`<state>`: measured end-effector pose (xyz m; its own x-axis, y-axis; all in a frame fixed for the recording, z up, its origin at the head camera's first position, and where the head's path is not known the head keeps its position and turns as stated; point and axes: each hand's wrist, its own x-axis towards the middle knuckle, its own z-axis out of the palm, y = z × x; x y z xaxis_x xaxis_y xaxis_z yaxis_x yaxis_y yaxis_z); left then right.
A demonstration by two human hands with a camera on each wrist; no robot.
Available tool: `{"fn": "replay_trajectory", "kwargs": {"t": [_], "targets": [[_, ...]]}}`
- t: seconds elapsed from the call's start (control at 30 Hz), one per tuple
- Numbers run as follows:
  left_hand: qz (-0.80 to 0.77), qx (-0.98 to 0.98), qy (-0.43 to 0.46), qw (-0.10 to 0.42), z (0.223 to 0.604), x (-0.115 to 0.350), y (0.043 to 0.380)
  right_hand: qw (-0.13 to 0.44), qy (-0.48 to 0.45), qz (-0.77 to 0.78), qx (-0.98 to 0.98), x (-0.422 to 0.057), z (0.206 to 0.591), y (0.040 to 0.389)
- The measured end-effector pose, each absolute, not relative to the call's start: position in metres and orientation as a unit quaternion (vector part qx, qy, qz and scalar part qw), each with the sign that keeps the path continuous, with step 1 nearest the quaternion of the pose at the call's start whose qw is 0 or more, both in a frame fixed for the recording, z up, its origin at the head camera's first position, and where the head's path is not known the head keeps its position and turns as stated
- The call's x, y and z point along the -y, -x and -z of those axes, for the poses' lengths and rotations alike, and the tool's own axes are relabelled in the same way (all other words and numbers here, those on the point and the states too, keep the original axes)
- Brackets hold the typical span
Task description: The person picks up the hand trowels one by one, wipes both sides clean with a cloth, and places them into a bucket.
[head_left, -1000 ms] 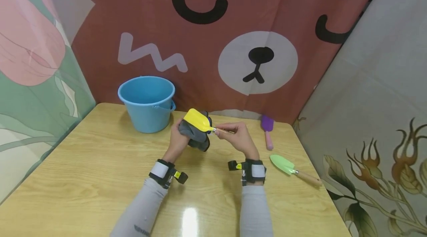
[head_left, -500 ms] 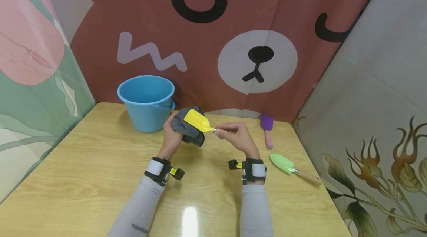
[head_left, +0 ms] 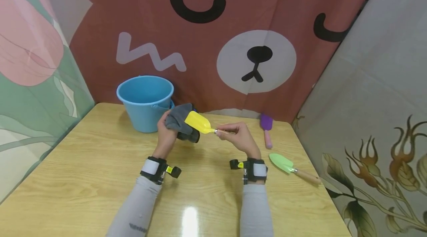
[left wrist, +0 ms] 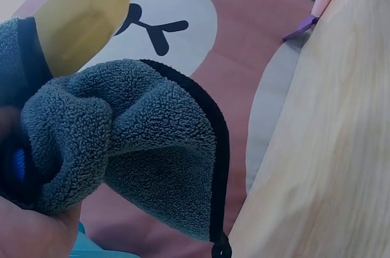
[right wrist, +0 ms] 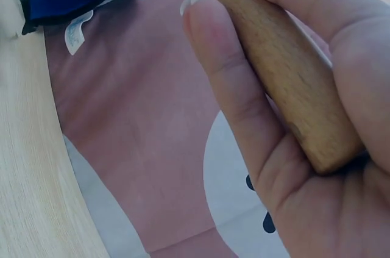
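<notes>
left hand (head_left: 165, 136) gripped grey terry cloth (head_left: 178, 116) | right hand (head_left: 240, 137) pinched yellow trowel (head_left: 198, 122) by wooden handle (right wrist: 280, 69) | imo cloth drag could've twisted it loose

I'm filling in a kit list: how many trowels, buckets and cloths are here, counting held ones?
Trowels: 3 (yellow trowel, purple trowel, green trowel)
Bucket: 1
Cloth: 1
Total: 5

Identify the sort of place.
Likely a staged indoor tabletop booth: printed curtains behind and on both sides of a wooden table, with a blue bucket on it.
</notes>
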<state>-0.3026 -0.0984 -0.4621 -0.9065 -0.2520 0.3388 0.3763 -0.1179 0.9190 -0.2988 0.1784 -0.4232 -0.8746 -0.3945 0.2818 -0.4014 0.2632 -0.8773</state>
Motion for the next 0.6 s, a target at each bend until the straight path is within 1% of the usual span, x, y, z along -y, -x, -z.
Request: {"fn": "replay_trajectory", "kwargs": {"t": [0.2,0.43,0.6], "targets": [[0.752,0.617,0.053,0.226,0.459,0.104,0.302,0.002,-0.243,-0.538,0.807,-0.183,0.425,0.300],[0.752,0.609,0.052,0.247,0.455,0.106,0.300,-0.017,-0.217,-0.512,0.831,-0.189,0.425,0.300],[0.745,0.617,0.047,0.249,0.454,0.105,0.300,0.004,-0.192,-0.520,0.832,-0.192,0.412,0.289]]}}
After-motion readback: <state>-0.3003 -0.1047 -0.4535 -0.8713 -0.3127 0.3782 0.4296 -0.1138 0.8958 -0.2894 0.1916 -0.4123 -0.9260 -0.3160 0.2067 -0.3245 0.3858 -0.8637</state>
